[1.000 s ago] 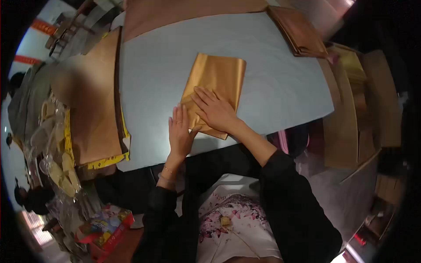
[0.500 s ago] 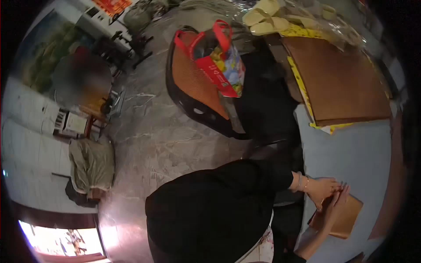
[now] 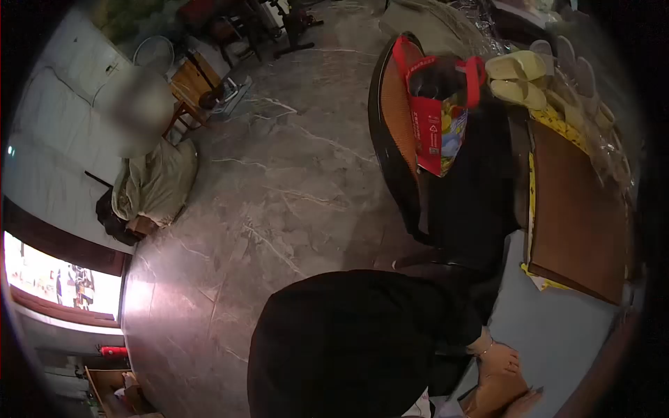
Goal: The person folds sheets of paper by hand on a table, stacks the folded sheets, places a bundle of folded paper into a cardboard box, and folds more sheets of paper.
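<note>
My left hand (image 3: 500,359) lies on a piece of brown sheet (image 3: 493,391), its fingers loosely bent and resting on the surface. Lower down, my right hand (image 3: 527,404) is partly cut off by the frame's bottom edge, fingers stretched out along the sheet's edge. The sheet looks smooth, like paper or thin card; its exact material is unclear. It rests on a grey-blue tabletop (image 3: 557,327). Farther along the table lies a stack of larger brown sheets (image 3: 578,209) on yellow wrapping.
Beside the table stands a black chair with an orange mesh back (image 3: 395,132), holding a red bag (image 3: 430,132). Pale yellow slippers (image 3: 517,66) and clear plastic lie beyond the stack. Across the floor are a covered bundle (image 3: 157,181), a person (image 3: 139,111) and a bright screen (image 3: 63,282).
The camera view has swung, so the chair, bag and stack sit farther right and my hands lower. My hands, overlapping on the brown sheet before, now show apart.
</note>
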`<state>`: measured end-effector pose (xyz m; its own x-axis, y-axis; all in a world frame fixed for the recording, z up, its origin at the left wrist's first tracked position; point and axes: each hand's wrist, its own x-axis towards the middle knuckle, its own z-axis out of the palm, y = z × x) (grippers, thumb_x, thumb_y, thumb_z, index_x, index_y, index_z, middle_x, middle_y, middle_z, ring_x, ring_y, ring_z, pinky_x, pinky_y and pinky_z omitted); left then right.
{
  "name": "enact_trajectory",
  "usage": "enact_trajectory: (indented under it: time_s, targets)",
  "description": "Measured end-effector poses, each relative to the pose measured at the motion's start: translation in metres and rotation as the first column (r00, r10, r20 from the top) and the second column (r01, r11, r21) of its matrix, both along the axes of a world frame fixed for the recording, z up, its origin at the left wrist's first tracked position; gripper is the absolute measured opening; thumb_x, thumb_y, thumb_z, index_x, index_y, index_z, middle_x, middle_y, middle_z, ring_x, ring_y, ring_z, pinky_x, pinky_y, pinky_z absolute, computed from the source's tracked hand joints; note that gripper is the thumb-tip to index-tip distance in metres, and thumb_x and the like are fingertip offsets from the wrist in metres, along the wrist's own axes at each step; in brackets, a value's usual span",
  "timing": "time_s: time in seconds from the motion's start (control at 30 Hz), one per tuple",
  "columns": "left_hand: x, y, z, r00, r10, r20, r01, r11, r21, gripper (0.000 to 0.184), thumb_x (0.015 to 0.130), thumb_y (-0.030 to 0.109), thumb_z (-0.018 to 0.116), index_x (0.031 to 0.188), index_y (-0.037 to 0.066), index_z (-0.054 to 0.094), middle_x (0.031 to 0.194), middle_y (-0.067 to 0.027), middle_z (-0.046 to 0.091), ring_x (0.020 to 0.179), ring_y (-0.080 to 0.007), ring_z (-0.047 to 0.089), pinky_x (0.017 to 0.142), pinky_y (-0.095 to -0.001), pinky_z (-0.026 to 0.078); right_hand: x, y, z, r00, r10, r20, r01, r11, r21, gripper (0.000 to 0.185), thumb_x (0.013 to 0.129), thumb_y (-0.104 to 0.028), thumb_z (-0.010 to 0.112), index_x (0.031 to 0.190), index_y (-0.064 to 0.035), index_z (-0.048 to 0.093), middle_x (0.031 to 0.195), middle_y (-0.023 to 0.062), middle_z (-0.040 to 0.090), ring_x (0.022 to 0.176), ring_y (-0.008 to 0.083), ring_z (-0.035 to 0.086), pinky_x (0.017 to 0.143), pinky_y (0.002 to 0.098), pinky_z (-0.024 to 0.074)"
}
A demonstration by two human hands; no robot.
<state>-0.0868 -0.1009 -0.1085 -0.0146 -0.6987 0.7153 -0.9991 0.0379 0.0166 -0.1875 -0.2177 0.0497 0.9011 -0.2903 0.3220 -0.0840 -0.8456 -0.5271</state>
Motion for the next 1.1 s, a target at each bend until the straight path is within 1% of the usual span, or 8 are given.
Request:
enact_trajectory:
  time_s: [0.13, 0.33, 0.43, 0.57, 0.6, 0.87, 1.0, 1.1]
  targets:
    - [-0.004, 0.012, 0.008, 0.986, -0.113, -0.124, 0.111, 0.994, -0.021, 0.113, 0.064, 0.081, 0.050, 0.131, -0.009, 0.037, 0.136, -0.0225, 0.040, 0.126, -0.0350, 0.036, 0.104, -0.0458, 0.026, -0.012, -0.001, 0.002, 0.999, -0.010, -0.033, 0.010, 1.000, 0.002, 0.048, 0.101, -0.030, 0.029, 0.142, -0.0040, 0.029, 0.146, 0.0156, 0.030, 0.131, 0.0289, 0.033, 0.105, 0.0383, 0.0282]
    - [-0.006, 0.043, 0.062, 0.873, -0.008, -0.489, 0.248, 0.868, 0.429, 0.118, 0.062, 0.082, 0.052, 0.138, -0.005, 0.031, 0.147, -0.0223, 0.024, 0.137, -0.0353, 0.018, 0.111, -0.0439, 0.014, -0.014, 0.044, -0.035, 0.957, 0.077, -0.281, -0.079, 0.997, 0.003, 0.048, 0.101, -0.030, 0.029, 0.142, -0.0043, 0.029, 0.146, 0.0163, 0.030, 0.131, 0.0286, 0.032, 0.106, 0.0398, 0.0265]
    - [-0.011, 0.038, 0.057, 0.926, 0.065, -0.371, 0.145, 0.847, 0.511, 0.112, 0.066, 0.079, 0.053, 0.138, -0.004, 0.032, 0.148, -0.0217, 0.021, 0.138, -0.0342, 0.016, 0.111, -0.0441, 0.012, -0.012, 0.030, -0.052, 0.925, 0.033, -0.378, -0.113, 0.975, -0.193, 0.052, 0.101, -0.034, 0.024, 0.144, -0.0066, 0.023, 0.148, 0.0109, 0.026, 0.137, 0.0250, 0.024, 0.113, 0.0387, 0.0121]
    - [-0.001, 0.060, 0.122, 0.843, 0.064, -0.534, 0.330, 0.722, 0.608, 0.097, 0.078, 0.066, 0.050, 0.138, -0.008, 0.029, 0.146, -0.0211, 0.025, 0.137, -0.0326, 0.018, 0.111, -0.0432, 0.014, -0.010, -0.030, -0.055, 0.918, -0.184, -0.352, 0.122, 0.974, -0.190, 0.047, 0.100, -0.028, 0.028, 0.141, -0.0048, 0.030, 0.147, 0.0119, 0.028, 0.135, 0.0269, 0.026, 0.111, 0.0389, 0.0168]
    - [-0.007, 0.057, 0.093, 0.935, 0.082, -0.345, 0.119, 0.843, 0.524, 0.096, 0.079, 0.065, 0.051, 0.138, -0.007, 0.028, 0.146, -0.0214, 0.026, 0.136, -0.0332, 0.022, 0.109, -0.0435, 0.019, -0.013, -0.055, -0.068, 0.972, -0.132, -0.193, 0.103, 0.983, -0.151, 0.047, 0.100, -0.029, 0.028, 0.140, -0.0058, 0.033, 0.148, 0.0096, 0.029, 0.134, 0.0280, 0.028, 0.109, 0.0434, 0.0187]
    - [-0.009, 0.055, 0.087, 0.969, 0.029, -0.247, 0.103, 0.857, 0.504, 0.094, 0.079, 0.063, 0.052, 0.136, -0.008, 0.029, 0.144, -0.0215, 0.028, 0.134, -0.0329, 0.025, 0.108, -0.0438, 0.022, -0.019, -0.099, -0.065, 0.896, -0.381, -0.230, 0.308, 0.904, -0.297, 0.049, 0.099, -0.030, 0.034, 0.140, -0.0038, 0.030, 0.147, 0.0116, 0.028, 0.133, 0.0258, 0.030, 0.109, 0.0425, 0.0231]
    - [-0.009, 0.054, 0.086, 0.974, 0.067, -0.217, 0.056, 0.856, 0.514, 0.095, 0.077, 0.064, 0.054, 0.138, -0.005, 0.029, 0.145, -0.0205, 0.027, 0.136, -0.0325, 0.024, 0.108, -0.0454, 0.023, -0.024, 0.002, 0.006, 0.910, -0.051, -0.412, -0.015, 0.988, -0.156, 0.052, 0.095, -0.032, 0.041, 0.138, -0.0050, 0.034, 0.144, 0.0131, 0.032, 0.132, 0.0269, 0.032, 0.109, 0.0438, 0.0229]
    - [-0.011, 0.052, 0.087, 0.976, 0.080, -0.202, 0.047, 0.830, 0.556, 0.097, 0.076, 0.064, 0.056, 0.138, -0.005, 0.029, 0.145, -0.0201, 0.027, 0.136, -0.0318, 0.023, 0.108, -0.0469, 0.023, -0.051, 0.043, -0.056, 0.977, 0.136, -0.162, -0.175, 0.951, -0.256, 0.046, 0.092, -0.031, 0.045, 0.129, -0.0058, 0.047, 0.145, 0.0088, 0.033, 0.134, 0.0227, 0.030, 0.107, 0.0421, 0.0260]
